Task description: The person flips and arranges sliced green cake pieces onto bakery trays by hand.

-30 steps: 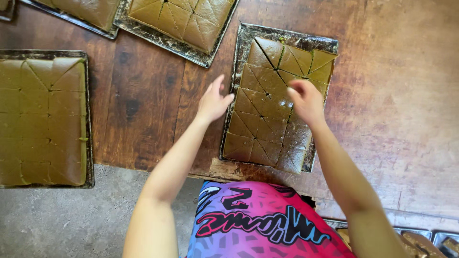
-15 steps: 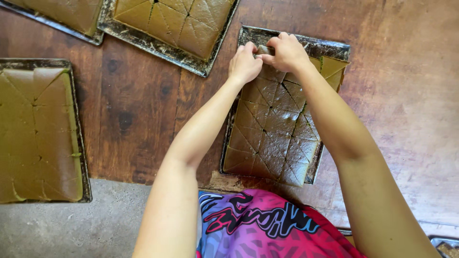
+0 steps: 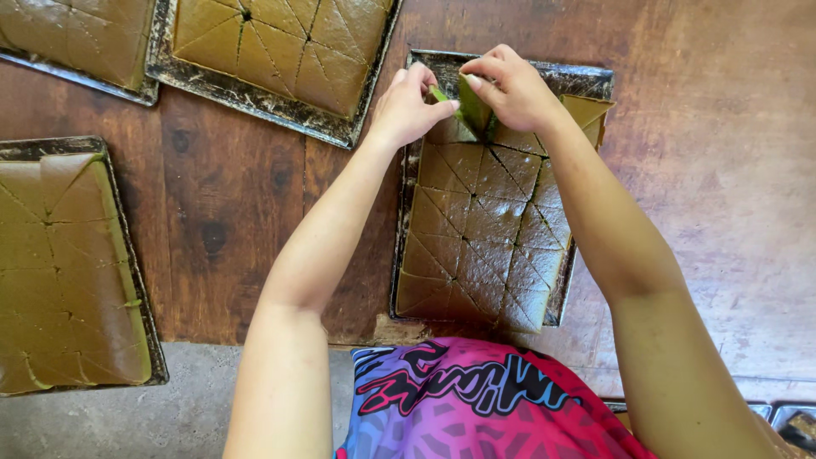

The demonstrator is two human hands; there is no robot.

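Far to the left of the fingers, a dark metal tray [image 3: 144, 314] lies at the near table edge, its brown-green slab [image 3: 59, 280] scored into pieces and seemingly whole; up and to the left of the fingers two more trays sit, one cut off by the corner [image 3: 68, 72], the other [image 3: 280, 110] tilted, its scored slab [image 3: 280, 42] also looking intact. The left hand [image 3: 408, 106] reaches to the far end of the middle tray [image 3: 586, 81], fingers [image 3: 425, 81] pinched together on the left edge of a cut piece [image 3: 472, 106] whose pale green underside shows; the right hand [image 3: 510, 89] meets it from the right, fingers [image 3: 480, 72] clamped on the piece's top edge, so both hands grip the one piece, lifted partly out of the far row. Below the fingers, towards the body, the rest of the cut slab [image 3: 484, 238] lies in place, glossy and divided into triangles; by my judgement the lifting-out has only just begun, with nearly every piece left. The wooden table [image 3: 722, 187] spreads out to the right.
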